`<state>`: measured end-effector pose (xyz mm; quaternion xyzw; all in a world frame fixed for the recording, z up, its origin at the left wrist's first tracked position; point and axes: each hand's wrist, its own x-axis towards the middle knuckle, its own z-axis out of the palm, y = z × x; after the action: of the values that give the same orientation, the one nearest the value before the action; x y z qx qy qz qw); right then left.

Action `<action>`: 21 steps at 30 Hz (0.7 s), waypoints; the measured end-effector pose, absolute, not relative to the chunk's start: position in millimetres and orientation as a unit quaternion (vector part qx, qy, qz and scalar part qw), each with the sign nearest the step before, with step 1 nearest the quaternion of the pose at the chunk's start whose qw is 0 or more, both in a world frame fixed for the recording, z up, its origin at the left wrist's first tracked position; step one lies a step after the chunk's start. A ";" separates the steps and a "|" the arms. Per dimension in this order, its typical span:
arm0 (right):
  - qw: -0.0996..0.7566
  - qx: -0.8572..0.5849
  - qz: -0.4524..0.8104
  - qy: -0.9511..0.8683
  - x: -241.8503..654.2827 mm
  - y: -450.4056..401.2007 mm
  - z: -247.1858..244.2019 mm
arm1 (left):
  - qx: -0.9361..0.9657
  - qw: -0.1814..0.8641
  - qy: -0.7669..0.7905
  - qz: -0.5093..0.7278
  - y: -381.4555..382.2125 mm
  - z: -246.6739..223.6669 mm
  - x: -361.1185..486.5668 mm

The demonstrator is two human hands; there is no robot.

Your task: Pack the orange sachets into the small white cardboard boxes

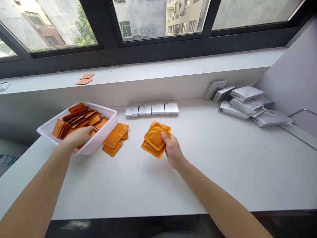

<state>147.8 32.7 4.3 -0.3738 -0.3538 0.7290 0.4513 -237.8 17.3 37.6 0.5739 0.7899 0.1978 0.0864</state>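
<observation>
Sachets (pixel 155 137), orange and flat, are clamped in the right hand (pixel 173 150), thumb on top and fingers beneath, a grip that seems meant to keep the small stack squared above the desk (pixel 223 185). The left hand (pixel 80 137) reaches over the rim of a white tray (pixel 106 114) and lies among the loose sachets heaped inside; its fingers are hidden, so whether that grip is closed on any cannot be told. Just beside the tray, a second small pile (pixel 115 138) lies overlapping, apparently placed within easy reach of both hands. Farther on, four white boxes (pixel 151 109) stand in a neat row, fronts toward the person, while more boxes (pixel 245 94) lie in a loose heap in the right corner. Two sachets (pixel 84 79) rest on the sill (pixel 173 67) below the window (pixel 158 19).
</observation>
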 end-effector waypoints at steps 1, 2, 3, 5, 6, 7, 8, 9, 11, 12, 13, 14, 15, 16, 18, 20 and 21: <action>0.454 -0.377 0.725 -0.355 148.0 33.5 3.1 | 0.565 0.083 0.802 0.176 15.4 46.0 -239.1; 0.456 -0.379 0.722 -0.356 148.2 34.3 1.6 | 0.554 0.074 0.813 0.161 13.3 56.9 -239.2; 0.458 -0.379 0.721 -0.356 148.4 35.1 0.1 | 0.540 0.050 0.825 0.156 10.7 69.3 -236.6; 0.459 -0.376 0.721 -0.357 148.4 36.2 -2.9 | 0.517 -0.003 0.834 0.194 4.5 94.0 -218.1; 0.457 -0.375 0.722 -0.360 148.3 36.5 -4.2 | 0.508 -0.028 0.822 0.255 1.1 103.7 -200.8; 0.453 -0.377 0.722 -0.363 148.1 36.5 -5.0 | 0.511 -0.023 0.794 0.328 -2.0 110.1 -178.4; 0.450 -0.379 0.721 -0.366 147.8 36.3 -5.4 | 0.531 0.003 0.743 0.407 -4.4 112.6 -152.2; 0.446 -0.381 0.722 -0.367 147.5 35.8 -5.1 | 0.573 0.031 0.683 0.452 -5.6 111.0 -124.0; 0.441 -0.375 0.729 -0.364 146.7 34.0 -3.1 | 0.643 0.108 0.603 0.461 -3.4 97.5 -71.2; 0.438 -0.368 0.737 -0.360 146.1 32.8 -1.6 | 0.654 0.169 0.582 0.453 -0.2 87.4 -50.8; 0.438 -0.362 0.742 -0.356 145.4 31.5 0.0 | 0.654 0.210 0.577 0.442 3.9 76.6 -36.3; 0.438 -0.356 0.746 -0.354 144.5 30.2 1.6 | 0.642 0.229 0.582 0.444 8.7 66.1 -27.9; 0.438 -0.353 0.747 -0.354 143.6 29.3 2.8 | 0.625 0.244 0.587 0.454 13.4 56.6 -25.3; 0.442 -0.356 0.744 -0.352 142.7 28.8 3.7 | 0.604 0.250 0.593 0.469 17.9 48.8 -27.3; 0.460 -0.374 0.730 -0.340 141.9 29.9 4.2 | 0.568 0.262 0.596 0.504 25.0 38.5 -39.1; 0.485 -0.397 0.709 -0.324 143.3 33.7 3.0 | 0.548 0.284 0.588 0.523 28.2 35.3 -52.9; 0.495 -0.407 0.697 -0.323 144.8 36.1 2.1 | 0.542 0.295 0.585 0.526 28.2 35.9 -58.4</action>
<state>144.8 36.1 2.1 -0.4068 -0.3227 0.6967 0.4949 -58.4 28.2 35.9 0.5421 0.5846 0.5264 0.2953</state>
